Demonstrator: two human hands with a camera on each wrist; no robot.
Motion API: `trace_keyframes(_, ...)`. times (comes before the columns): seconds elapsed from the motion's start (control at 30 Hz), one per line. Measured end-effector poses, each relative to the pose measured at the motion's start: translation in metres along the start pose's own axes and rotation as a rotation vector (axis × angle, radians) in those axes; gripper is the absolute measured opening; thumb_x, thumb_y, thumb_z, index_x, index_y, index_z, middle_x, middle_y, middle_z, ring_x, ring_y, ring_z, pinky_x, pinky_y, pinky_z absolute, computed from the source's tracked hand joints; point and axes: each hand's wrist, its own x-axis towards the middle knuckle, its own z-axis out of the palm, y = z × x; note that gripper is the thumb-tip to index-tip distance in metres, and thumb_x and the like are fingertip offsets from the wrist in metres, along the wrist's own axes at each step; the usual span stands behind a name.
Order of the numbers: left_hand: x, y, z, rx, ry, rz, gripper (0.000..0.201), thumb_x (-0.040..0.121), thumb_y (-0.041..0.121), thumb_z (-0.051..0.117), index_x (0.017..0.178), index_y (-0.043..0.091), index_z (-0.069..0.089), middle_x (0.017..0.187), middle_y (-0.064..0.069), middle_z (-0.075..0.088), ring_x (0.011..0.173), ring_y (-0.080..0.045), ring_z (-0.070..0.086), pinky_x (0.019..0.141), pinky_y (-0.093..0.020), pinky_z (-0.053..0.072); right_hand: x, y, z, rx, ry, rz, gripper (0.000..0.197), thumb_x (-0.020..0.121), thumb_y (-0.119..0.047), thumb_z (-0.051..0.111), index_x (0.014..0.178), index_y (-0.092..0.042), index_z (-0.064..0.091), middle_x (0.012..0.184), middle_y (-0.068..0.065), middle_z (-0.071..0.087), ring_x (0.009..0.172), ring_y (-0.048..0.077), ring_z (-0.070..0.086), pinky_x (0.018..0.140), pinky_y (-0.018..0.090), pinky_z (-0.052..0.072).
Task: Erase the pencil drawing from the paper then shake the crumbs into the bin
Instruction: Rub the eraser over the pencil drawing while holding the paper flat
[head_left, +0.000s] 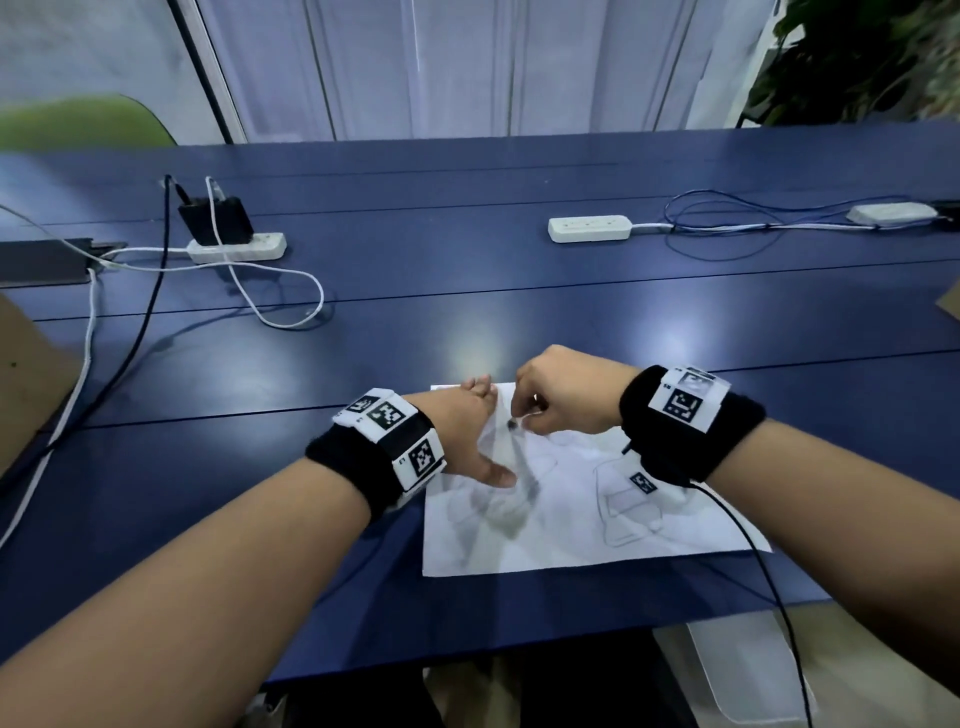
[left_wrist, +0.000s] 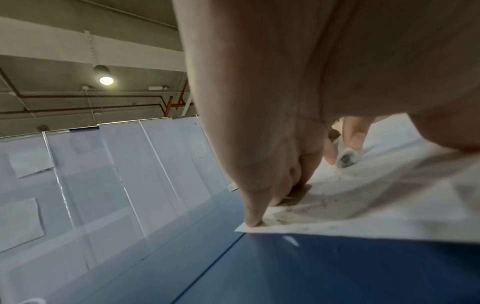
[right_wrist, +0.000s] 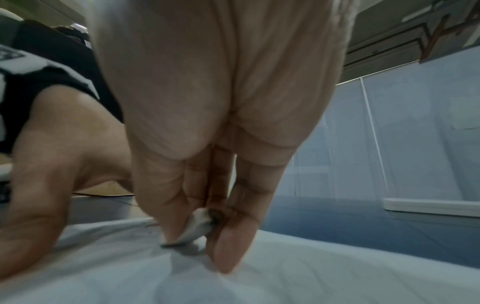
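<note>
A white paper (head_left: 566, 525) with faint pencil outlines lies on the blue table (head_left: 415, 312) near its front edge. My left hand (head_left: 470, 431) lies flat on the paper's far left part, fingers straight, the fingertips (left_wrist: 255, 221) pressing the corner. My right hand (head_left: 550, 400) pinches a small white eraser (head_left: 514, 423) with a dirty tip against the paper's upper middle. The eraser (right_wrist: 196, 228) sits between thumb and fingers in the right wrist view; it also shows as a small eraser (left_wrist: 346, 157) beyond the left palm. Grey crumbs (left_wrist: 324, 202) speckle the paper (left_wrist: 363, 216).
A power strip (head_left: 236, 247) with a black charger and loose cables sits far left. A second strip (head_left: 589, 228) and a white adapter (head_left: 891, 213) with blue wire lie at the back right. Brown cardboard (head_left: 26, 364) is at the left edge. A translucent bin (head_left: 743, 670) stands below the table's front right.
</note>
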Motion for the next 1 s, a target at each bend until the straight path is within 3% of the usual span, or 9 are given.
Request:
trace_keyframes(0.17,-0.001,0.000,0.003,-0.040,0.020,-0.003,0.119,0.074,0.071,0.063,0.154,0.006,0.004,0.162,-0.007,0.003,0.149,-0.018,0.008,0.118,-0.034,0.018,0.023,0.003,-0.015,0.003,0.068,0.074,0.018,0.079,-0.017,0.068,0.094,-0.013,0.076,0.088,0.006,0.076,0.082,0.022,0.067,0.076,0.026,0.052)
trace_keyframes(0.33,0.000,-0.002,0.005,-0.056,0.019,-0.003,0.122,0.073,0.072,0.063,0.154,0.008,-0.002,0.163,-0.006,-0.004,0.150,-0.017,0.002,0.119,-0.032,0.015,0.024,0.005,-0.011,-0.028,0.058,0.030,0.018,0.076,-0.018,0.063,0.088,-0.012,0.075,0.084,0.007,0.074,0.077,0.025,0.065,0.073,0.032,0.052)
trace_keyframes(0.47,0.003,-0.004,0.007,-0.046,-0.005,-0.008,0.124,0.073,0.072,0.062,0.154,0.007,-0.006,0.162,-0.007,-0.010,0.150,-0.018,-0.003,0.119,-0.031,0.011,0.000,-0.001,-0.003,0.007,-0.023,-0.074,0.022,0.078,-0.017,0.067,0.097,-0.016,0.078,0.092,-0.001,0.070,0.075,0.012,0.057,0.072,0.025,0.045)
trace_keyframes(0.57,0.002,-0.003,0.005,-0.048,0.004,0.003,0.122,0.073,0.072,0.063,0.154,0.006,0.000,0.163,-0.007,-0.005,0.150,-0.018,0.002,0.119,-0.033,0.015,0.012,0.007,-0.008,-0.022,0.038,0.000,0.020,0.079,-0.019,0.066,0.095,-0.014,0.077,0.091,0.003,0.074,0.081,0.021,0.066,0.077,0.030,0.051)
trace_keyframes(0.67,-0.001,-0.001,0.003,-0.044,0.012,0.008,0.120,0.073,0.070,0.064,0.154,0.005,0.004,0.162,-0.008,-0.001,0.150,-0.019,0.005,0.118,-0.033,0.017,0.029,0.018,-0.014,0.004,0.078,0.084,0.018,0.082,-0.019,0.065,0.096,-0.015,0.076,0.093,0.004,0.075,0.087,0.023,0.067,0.076,0.025,0.048)
trace_keyframes(0.87,0.001,-0.002,0.003,-0.043,-0.012,0.006,0.124,0.074,0.072,0.062,0.154,0.004,-0.005,0.162,-0.009,-0.009,0.150,-0.018,-0.002,0.118,-0.031,0.011,0.000,0.008,-0.002,0.010,0.015,-0.072,0.020,0.080,-0.017,0.067,0.097,-0.016,0.078,0.089,-0.005,0.067,0.073,0.011,0.054,0.070,0.022,0.040)
trace_keyframes(1.0,-0.001,-0.001,0.002,-0.035,-0.009,0.015,0.121,0.076,0.070,0.061,0.154,0.004,-0.003,0.162,-0.009,-0.008,0.150,-0.019,-0.002,0.118,-0.030,0.011,0.013,0.013,-0.008,-0.007,0.056,0.019,0.019,0.080,-0.019,0.066,0.095,-0.014,0.077,0.091,0.003,0.074,0.081,0.021,0.065,0.077,0.031,0.052)
